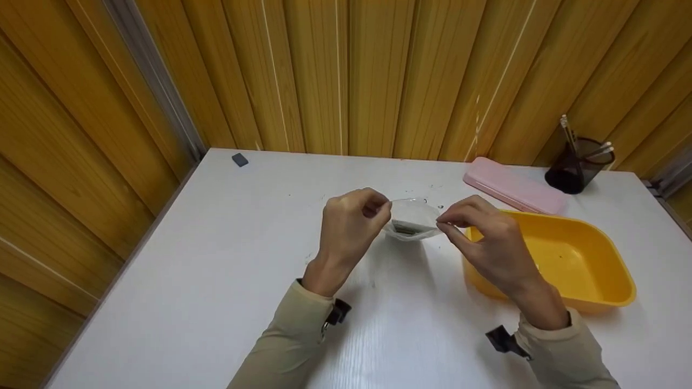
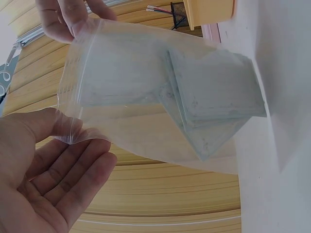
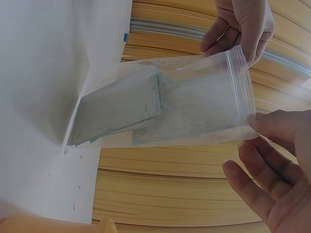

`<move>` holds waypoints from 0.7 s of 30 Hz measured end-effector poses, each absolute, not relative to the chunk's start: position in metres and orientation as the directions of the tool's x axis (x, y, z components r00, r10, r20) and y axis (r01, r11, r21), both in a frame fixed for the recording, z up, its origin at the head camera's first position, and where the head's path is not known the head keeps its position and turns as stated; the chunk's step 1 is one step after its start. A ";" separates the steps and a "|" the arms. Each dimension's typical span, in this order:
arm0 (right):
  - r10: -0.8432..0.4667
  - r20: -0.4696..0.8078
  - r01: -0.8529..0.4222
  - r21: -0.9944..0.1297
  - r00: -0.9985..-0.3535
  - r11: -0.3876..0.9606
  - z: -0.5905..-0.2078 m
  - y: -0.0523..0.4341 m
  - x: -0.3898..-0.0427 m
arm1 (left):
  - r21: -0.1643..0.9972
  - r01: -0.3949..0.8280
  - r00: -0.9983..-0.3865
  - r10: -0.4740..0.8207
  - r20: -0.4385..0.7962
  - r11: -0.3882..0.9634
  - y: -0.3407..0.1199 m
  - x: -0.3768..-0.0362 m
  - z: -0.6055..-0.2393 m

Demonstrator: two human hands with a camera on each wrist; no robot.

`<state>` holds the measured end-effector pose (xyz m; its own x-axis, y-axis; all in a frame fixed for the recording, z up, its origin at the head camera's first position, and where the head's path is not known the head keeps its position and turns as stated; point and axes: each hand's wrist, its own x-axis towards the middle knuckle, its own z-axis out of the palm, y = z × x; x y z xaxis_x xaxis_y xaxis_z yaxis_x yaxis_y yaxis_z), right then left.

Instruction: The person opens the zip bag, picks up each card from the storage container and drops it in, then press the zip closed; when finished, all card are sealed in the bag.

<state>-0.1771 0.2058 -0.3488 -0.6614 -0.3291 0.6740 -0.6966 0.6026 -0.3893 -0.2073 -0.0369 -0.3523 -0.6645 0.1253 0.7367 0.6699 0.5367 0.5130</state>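
A clear zip-lock bag is held upright over the white table, its mouth spread apart and facing up. Several flat, grey-green rectangular pieces lie inside, some overlapping at an angle near the bottom. My left hand pinches one top corner between thumb and fingers. At the opposite corner, the thumb and fingertips of my right hand pinch the edge by the zip strip. In both wrist views the bag's lower edge meets the tabletop.
Right of the bag, partly behind my right hand, stands a yellow plastic basin. Behind it lie a pink case and a dark mesh pen cup with pencils. A small dark block sits at the far left. Wood-patterned walls border the table.
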 end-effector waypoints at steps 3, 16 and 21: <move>-0.347 0.669 -0.701 -0.376 -0.658 0.606 -0.348 0.206 -0.177 | 0.518 0.672 -0.666 0.125 0.736 0.529 -0.037 -0.208 -0.352; -0.244 0.666 -0.657 -0.484 -0.705 0.578 -0.328 0.224 -0.169 | 0.534 0.655 -0.682 0.113 0.723 0.534 -0.037 -0.208 -0.352; -0.161 0.638 -0.588 -0.540 -0.753 0.602 -0.319 0.242 -0.170 | 0.547 0.644 -0.696 0.111 0.710 0.535 -0.039 -0.207 -0.352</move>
